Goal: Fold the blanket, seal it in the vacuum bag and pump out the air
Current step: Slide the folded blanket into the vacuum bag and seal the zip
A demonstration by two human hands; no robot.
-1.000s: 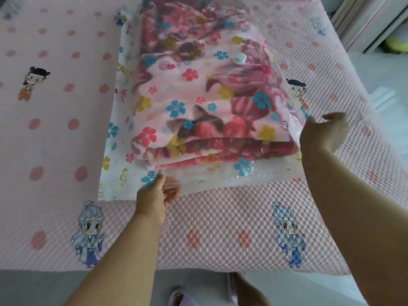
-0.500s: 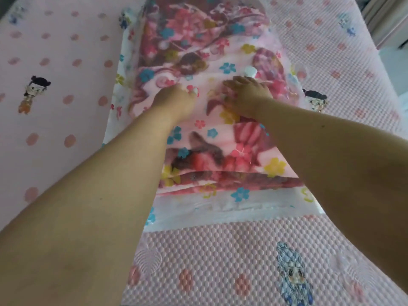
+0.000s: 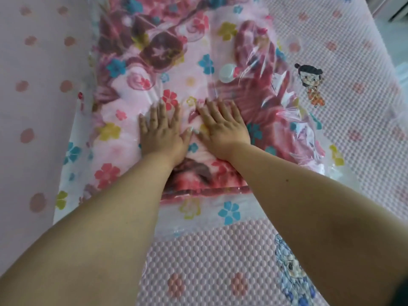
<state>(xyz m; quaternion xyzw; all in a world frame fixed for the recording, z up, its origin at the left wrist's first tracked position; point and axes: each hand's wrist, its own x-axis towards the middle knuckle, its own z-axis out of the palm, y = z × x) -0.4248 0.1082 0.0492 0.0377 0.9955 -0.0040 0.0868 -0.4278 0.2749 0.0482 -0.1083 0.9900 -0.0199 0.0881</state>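
A clear vacuum bag [image 3: 72,164] printed with coloured flowers lies on the bed, running away from me. Inside it sits the folded pink and red blanket [image 3: 167,51]. A white round valve [image 3: 227,73] is on the bag's top, just beyond my right hand. My left hand [image 3: 162,129] and my right hand [image 3: 223,127] lie flat side by side on the bag over the blanket, fingers straight and spread, thumbs nearly touching. Both press down on the plastic. The bag's near edge [image 3: 212,215] lies flat between my forearms.
The bed is covered by a pink quilted mat [image 3: 209,261] with dots and cartoon figures [image 3: 311,82]. Its right edge drops off toward pale furniture [image 3: 395,7] at the top right corner.
A second ago my hands held the bag's near edge and right side. They moved onto the top of the bag and now lie flat and spread, pressing on it.
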